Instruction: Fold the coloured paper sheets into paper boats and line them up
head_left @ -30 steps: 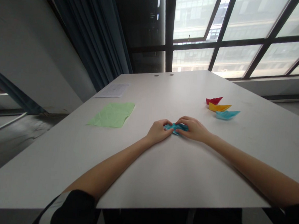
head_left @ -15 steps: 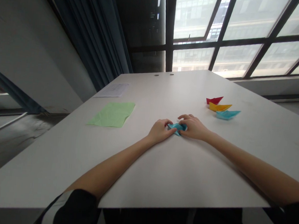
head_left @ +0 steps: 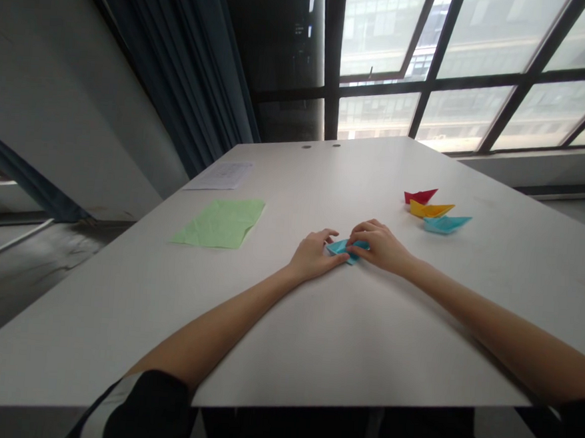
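A small folded piece of light-blue paper [head_left: 338,247] lies on the table between my hands. My left hand [head_left: 315,254] is curved around its left side, thumb along the near edge and index finger slightly raised at the far side. From the right, my right hand [head_left: 378,246] pinches the paper, with thumb and fingertips over its middle and right part. Those fingers hide some of the folds. Beyond my right hand stand three folded paper boats: a red boat [head_left: 420,196], a yellow boat [head_left: 431,210] and a light-blue boat [head_left: 446,224], close together.
On the left of the white table [head_left: 274,338] lies a light-green paper sheet [head_left: 219,222]. Farther back at the left edge is a white printed sheet [head_left: 220,176]. A dark curtain [head_left: 183,58] and large windows stand behind the table.
My right hand's fingers have shifted left over the folded paper, which now looks flatter. My left index finger has lifted a little and its thumb has slid right. The boats stay put.
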Action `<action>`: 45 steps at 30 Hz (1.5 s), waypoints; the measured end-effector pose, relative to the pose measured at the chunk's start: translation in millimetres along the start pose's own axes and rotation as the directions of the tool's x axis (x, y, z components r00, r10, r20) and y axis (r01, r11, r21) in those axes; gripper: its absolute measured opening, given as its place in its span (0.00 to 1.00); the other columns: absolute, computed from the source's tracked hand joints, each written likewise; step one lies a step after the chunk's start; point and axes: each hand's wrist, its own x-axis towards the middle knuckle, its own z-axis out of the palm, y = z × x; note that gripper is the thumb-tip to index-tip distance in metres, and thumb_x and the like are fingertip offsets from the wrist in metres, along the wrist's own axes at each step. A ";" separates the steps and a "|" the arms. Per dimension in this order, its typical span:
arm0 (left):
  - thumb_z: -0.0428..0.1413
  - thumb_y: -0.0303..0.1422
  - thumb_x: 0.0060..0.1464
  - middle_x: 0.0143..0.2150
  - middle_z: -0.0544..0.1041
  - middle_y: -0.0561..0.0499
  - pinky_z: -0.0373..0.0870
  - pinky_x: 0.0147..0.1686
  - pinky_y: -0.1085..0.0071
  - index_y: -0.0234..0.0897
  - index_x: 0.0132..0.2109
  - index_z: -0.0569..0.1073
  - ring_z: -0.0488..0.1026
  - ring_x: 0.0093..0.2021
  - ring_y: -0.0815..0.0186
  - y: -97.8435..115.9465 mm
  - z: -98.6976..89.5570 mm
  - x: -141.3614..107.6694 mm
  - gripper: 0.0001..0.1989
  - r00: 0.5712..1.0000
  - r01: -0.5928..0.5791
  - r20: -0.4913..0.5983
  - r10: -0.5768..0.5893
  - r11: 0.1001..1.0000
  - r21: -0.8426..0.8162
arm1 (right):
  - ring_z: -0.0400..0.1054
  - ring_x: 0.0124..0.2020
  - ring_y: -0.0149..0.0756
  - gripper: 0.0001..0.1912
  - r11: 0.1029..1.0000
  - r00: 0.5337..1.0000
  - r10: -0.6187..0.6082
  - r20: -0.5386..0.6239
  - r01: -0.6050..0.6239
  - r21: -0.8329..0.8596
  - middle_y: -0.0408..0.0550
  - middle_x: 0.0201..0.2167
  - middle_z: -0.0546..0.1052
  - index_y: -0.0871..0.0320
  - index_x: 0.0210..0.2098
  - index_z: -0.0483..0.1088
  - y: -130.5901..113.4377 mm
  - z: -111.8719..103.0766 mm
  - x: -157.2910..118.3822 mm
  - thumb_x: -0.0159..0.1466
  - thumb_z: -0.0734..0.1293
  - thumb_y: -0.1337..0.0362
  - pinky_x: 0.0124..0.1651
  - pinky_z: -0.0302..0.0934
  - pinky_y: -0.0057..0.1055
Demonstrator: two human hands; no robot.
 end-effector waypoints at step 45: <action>0.40 0.59 0.48 0.62 0.56 0.38 0.48 0.56 0.49 0.38 0.59 0.58 0.52 0.61 0.48 -1.1 -6.8 -6.9 0.39 0.968 -0.088 0.252 -0.016 0.915 0.393 | 0.68 0.31 0.38 0.13 0.859 0.823 0.506 0.257 -0.455 -0.236 0.53 0.33 0.77 0.54 0.34 0.75 141.1 -132.3 -84.8 0.51 0.68 0.56 0.34 0.58 0.33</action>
